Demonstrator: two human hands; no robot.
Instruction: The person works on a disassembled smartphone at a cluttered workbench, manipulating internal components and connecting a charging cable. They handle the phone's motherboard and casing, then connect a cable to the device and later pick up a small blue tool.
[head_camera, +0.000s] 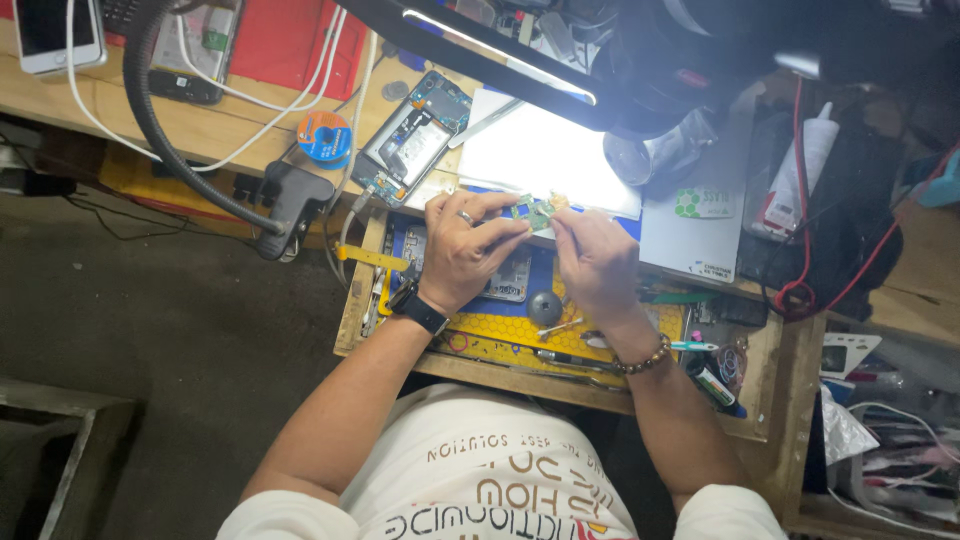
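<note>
Under the lamp, both hands' grips (left hand (462, 250), right hand (597, 262)) pinch a green circuit board (531, 211).

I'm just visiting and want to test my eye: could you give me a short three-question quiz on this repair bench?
1. True or false: both hands touch the small green circuit board.
2. Which wrist wears the black watch: A) left, B) right?
3. What lies left of the left hand, beside the blue solder spool?

Key: 1 true; the right hand pinches its far edge. 2 A; the right wrist has a brown bead bracelet. 3 an opened phone with its insides showing.
</note>
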